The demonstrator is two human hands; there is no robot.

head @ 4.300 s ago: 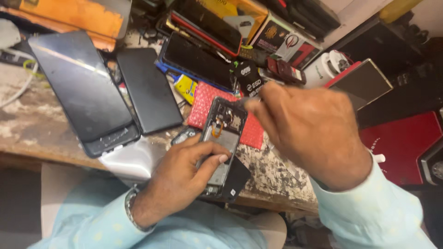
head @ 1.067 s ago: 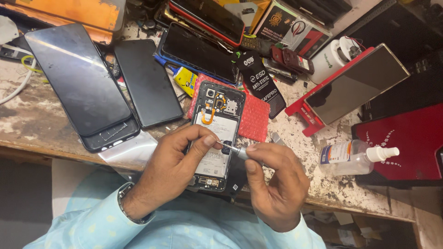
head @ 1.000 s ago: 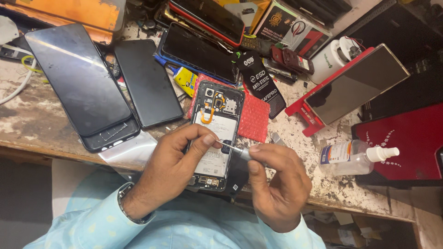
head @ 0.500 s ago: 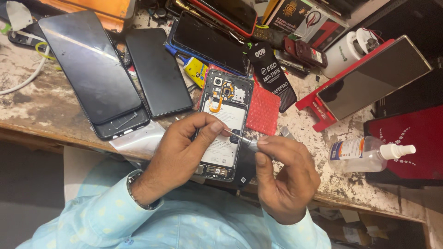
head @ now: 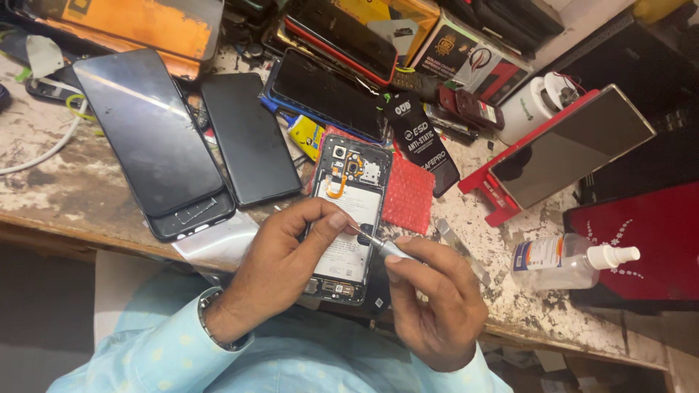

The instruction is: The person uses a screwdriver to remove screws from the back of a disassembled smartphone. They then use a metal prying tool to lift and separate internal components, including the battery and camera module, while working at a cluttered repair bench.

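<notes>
An opened phone point(head: 348, 195) with its back cover off lies at the near edge of the worn workbench point(head: 65, 196), showing a white battery and an orange flex cable. My left hand point(head: 280, 269) rests on the phone's lower half, thumb and forefinger pressing on the battery's right side. My right hand point(head: 433, 302) grips a thin metal tool point(head: 380, 243) like a pen, its tip touching the phone's right edge beside my left fingertip.
Two dark phone screens point(head: 149, 138) point(head: 247, 138) lie at the left. A red bubble-wrap pouch point(head: 408, 195) and a black anti-static packet point(head: 426, 149) sit right of the phone. A clear bottle with white nozzle point(head: 564, 262) and a red-framed display point(head: 568, 149) lie further right; boxes crowd the back.
My right hand came back from reaching over the phone and now holds the tool at the phone's right edge. The view shifted slightly; hands barely moved over the last second.
</notes>
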